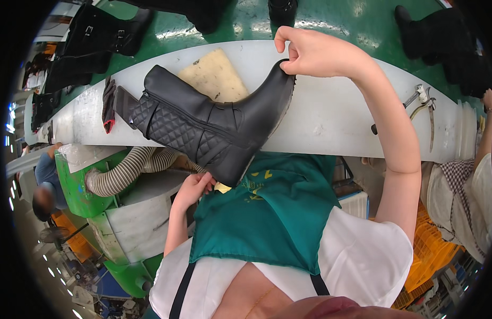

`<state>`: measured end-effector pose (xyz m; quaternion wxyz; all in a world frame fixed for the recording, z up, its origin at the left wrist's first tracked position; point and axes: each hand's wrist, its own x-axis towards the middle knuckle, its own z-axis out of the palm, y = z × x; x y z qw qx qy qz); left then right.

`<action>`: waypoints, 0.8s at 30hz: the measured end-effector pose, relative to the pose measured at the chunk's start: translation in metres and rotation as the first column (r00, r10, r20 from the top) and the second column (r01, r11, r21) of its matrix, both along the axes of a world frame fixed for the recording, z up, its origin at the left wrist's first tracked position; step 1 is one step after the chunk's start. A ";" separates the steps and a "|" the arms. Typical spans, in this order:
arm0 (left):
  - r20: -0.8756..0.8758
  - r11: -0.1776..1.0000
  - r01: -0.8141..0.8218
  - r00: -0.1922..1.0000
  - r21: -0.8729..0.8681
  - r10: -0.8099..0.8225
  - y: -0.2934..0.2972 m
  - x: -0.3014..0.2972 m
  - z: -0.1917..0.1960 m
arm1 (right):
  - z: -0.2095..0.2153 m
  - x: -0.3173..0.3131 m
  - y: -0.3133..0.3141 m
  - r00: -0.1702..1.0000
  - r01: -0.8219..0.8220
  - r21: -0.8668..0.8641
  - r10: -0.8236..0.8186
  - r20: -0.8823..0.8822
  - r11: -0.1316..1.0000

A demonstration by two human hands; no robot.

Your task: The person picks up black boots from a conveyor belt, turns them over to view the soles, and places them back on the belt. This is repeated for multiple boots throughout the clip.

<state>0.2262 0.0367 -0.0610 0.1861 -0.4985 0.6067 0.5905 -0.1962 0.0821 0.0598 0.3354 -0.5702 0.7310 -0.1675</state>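
Observation:
A black boot with a quilted shaft, straps and a zip lies on its side across the white table's near edge. Its toe points to the far right and its heel overhangs toward my green apron. My right hand is at the toe tip, thumb pressed on it and fingers curled. Close under the heel, my left hand has its fingers closed at a small yellow piece, partly hidden by the heel. A dark flat piece sticks out of the shaft's top.
A stained cream pad lies behind the boot on the white table. Metal hand tools are at the right, a dark strip at the left. A ribbed hose joins a green machine. More boots stand beyond; people are at both sides.

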 end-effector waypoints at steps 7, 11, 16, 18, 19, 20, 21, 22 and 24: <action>-0.381 0.988 -0.050 0.919 0.144 0.102 -0.018 0.008 0.033 | -0.014 -0.030 -0.008 0.851 -0.046 0.189 -0.061 0.522 0.981; -0.496 0.972 -0.145 0.840 0.186 0.220 -0.017 0.007 0.037 | -0.039 -0.048 0.009 0.669 -0.010 0.168 -0.118 0.734 0.986; -0.464 0.975 -0.143 0.862 0.168 0.206 -0.010 -0.001 0.027 | -0.034 -0.032 0.040 0.661 0.136 0.119 -0.179 0.729 0.984; -0.469 0.973 -0.143 0.857 0.184 0.214 -0.009 -0.003 0.026 | -0.032 -0.026 0.048 0.702 0.185 0.067 -0.180 0.689 0.980; -0.472 0.972 -0.141 0.855 0.190 0.216 -0.008 -0.004 0.026 | -0.032 -0.024 0.051 0.721 0.202 0.034 -0.172 0.671 0.979; -0.475 0.972 -0.139 0.853 0.189 0.215 -0.008 -0.005 0.025 | -0.033 -0.021 0.054 0.740 0.218 0.001 -0.166 0.652 0.976; -0.479 0.973 -0.136 0.852 0.185 0.210 -0.008 -0.006 0.025 | -0.033 -0.017 0.055 0.775 0.252 -0.064 -0.162 0.611 0.966; -0.483 0.975 -0.133 0.851 0.180 0.206 -0.009 -0.007 0.024 | -0.032 -0.011 0.055 0.808 0.282 -0.131 -0.162 0.567 0.950; -0.477 0.976 -0.129 0.856 0.175 0.198 -0.008 -0.008 0.023 | -0.032 -0.005 0.053 0.874 0.290 -0.254 -0.147 0.462 0.923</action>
